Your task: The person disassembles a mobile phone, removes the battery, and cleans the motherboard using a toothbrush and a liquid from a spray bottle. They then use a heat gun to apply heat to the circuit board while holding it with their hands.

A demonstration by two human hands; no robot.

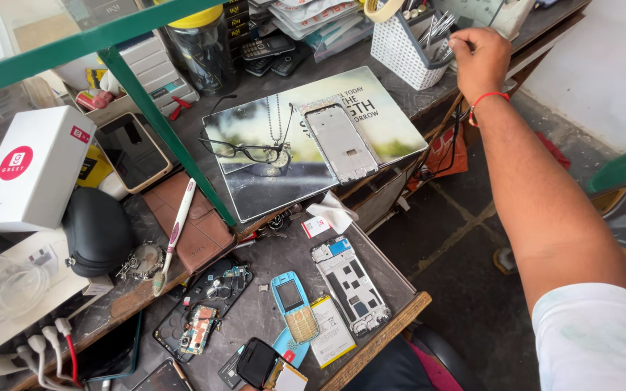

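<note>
Single head view, looking steeply down, workbench close below.

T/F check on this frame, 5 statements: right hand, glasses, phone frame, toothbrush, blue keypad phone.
1. The right hand reaches to the white mesh tool holder. True.
2. The glasses lie on the brown wallet. False: they lie on the printed board; the wallet is apart, lower left.
3. A bare phone frame lies on the same board as the glasses. True.
4. The toothbrush stands upright in the holder. False: it lies across the wallet.
5. The blue keypad phone is in the left hand. False: it lies on the bench beside an opened phone; no left hand is in view.
</note>
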